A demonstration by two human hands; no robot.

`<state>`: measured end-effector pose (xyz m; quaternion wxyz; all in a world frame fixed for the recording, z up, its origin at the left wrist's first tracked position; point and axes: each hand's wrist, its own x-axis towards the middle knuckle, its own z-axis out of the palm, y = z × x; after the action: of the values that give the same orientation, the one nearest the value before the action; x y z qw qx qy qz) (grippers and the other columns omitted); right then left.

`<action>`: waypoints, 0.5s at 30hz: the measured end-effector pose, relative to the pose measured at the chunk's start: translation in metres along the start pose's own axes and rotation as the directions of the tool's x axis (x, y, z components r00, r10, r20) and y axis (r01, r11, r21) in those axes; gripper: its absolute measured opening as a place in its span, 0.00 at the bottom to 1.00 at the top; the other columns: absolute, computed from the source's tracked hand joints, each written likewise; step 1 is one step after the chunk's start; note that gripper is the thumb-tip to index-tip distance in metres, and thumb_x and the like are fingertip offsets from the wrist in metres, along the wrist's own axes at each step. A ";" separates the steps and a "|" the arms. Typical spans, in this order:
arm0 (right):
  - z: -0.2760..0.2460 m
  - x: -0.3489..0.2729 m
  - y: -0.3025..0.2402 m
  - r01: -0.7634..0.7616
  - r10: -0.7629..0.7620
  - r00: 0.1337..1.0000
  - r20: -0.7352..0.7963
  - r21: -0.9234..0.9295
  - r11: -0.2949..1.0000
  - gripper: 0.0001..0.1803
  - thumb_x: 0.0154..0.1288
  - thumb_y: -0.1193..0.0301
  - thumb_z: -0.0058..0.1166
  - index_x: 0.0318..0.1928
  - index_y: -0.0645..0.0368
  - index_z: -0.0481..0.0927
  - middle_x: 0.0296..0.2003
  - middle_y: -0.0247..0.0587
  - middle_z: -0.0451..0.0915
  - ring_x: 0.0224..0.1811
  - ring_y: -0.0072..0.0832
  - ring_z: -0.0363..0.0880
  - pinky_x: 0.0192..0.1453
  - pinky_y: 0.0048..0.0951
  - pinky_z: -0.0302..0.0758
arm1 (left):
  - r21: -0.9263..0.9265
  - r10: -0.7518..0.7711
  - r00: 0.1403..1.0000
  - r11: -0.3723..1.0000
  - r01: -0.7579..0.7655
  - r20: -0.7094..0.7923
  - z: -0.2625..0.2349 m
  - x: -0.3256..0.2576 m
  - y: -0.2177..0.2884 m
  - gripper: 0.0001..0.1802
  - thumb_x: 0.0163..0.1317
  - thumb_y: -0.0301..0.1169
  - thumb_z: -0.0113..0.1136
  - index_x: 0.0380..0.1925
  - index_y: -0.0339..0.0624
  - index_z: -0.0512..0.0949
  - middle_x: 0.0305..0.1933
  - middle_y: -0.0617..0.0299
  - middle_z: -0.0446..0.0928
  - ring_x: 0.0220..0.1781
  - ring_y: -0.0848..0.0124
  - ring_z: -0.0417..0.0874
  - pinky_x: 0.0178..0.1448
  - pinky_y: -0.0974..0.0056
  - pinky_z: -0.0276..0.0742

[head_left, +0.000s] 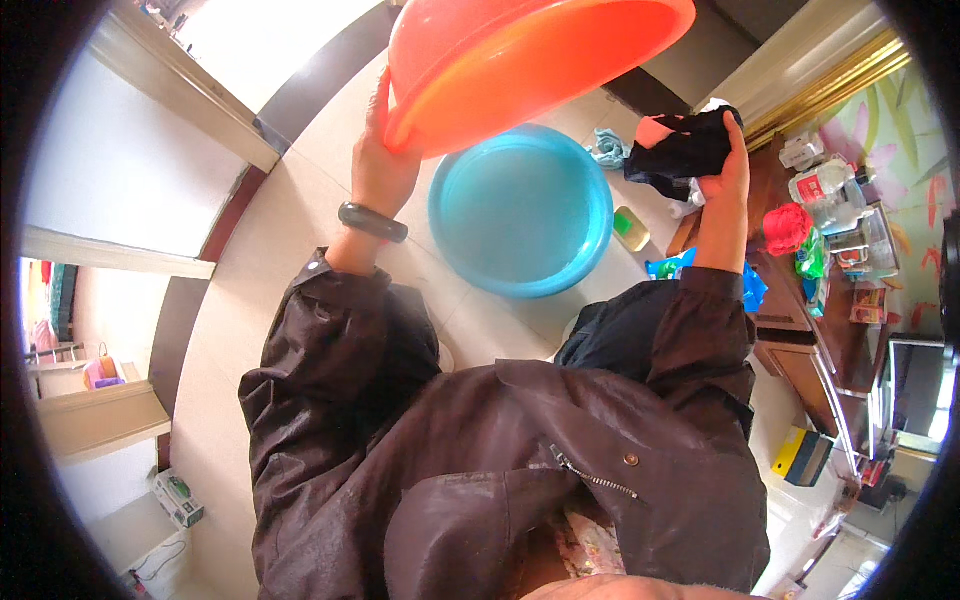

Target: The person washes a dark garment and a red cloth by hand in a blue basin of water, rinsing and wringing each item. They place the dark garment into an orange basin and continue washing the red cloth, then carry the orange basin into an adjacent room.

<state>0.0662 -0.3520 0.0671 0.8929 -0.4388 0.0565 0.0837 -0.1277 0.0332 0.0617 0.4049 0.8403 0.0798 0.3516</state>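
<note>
My left hand (385, 165) grips the rim of an orange plastic basin (480, 75), which is raised and tilted over the far side of a blue basin (520, 288). The blue basin rests on the tiled floor in front of my legs and seems to hold water. Off to the right, my right hand (735, 165) is closed round a bunched black cloth (682, 150) and holds it up. Part of that cloth's far side shows something orange-pink. A light blue cloth (608, 149) lies on the floor between the blue basin and the black cloth.
Beside the blue basin lies a pale yellow-green block (631, 229). A blue plastic packet (670, 265) is by my right forearm. A brown wooden cabinet (780, 300) at right carries bottles, a red bundle (787, 230) and boxes. Doorways open on the left.
</note>
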 end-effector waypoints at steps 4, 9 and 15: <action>0.000 0.000 0.002 -0.007 0.007 1.000 0.030 -0.005 1.000 0.17 0.60 0.59 0.59 0.45 0.55 0.78 0.40 0.39 0.82 0.42 0.37 0.81 0.49 0.41 0.77 | -0.013 0.122 0.992 0.992 -0.122 -0.012 0.005 0.002 0.005 0.37 0.59 0.26 0.58 0.68 0.49 0.55 0.45 0.49 0.81 0.46 0.55 0.83 0.49 0.59 0.79; 0.000 -0.002 0.003 0.006 -0.005 1.000 0.027 -0.020 1.000 0.17 0.59 0.59 0.59 0.44 0.55 0.78 0.40 0.39 0.82 0.42 0.37 0.81 0.50 0.41 0.77 | -0.055 0.148 0.989 0.987 -0.149 -0.023 0.007 0.003 0.005 0.38 0.60 0.26 0.59 0.68 0.50 0.54 0.45 0.49 0.81 0.47 0.56 0.83 0.48 0.59 0.80; 0.000 -0.003 0.003 -0.007 0.009 0.999 0.050 -0.030 1.000 0.17 0.59 0.58 0.59 0.44 0.55 0.79 0.41 0.38 0.82 0.43 0.37 0.81 0.50 0.41 0.76 | -0.040 0.191 0.981 0.981 -0.192 -0.019 0.008 0.002 0.001 0.39 0.59 0.27 0.61 0.69 0.53 0.54 0.46 0.48 0.80 0.46 0.57 0.84 0.46 0.60 0.81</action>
<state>0.0626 -0.3505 0.0659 0.8869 -0.4498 0.0346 0.0992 -0.1216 0.0284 0.0603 0.3858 0.8328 -0.0055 0.3969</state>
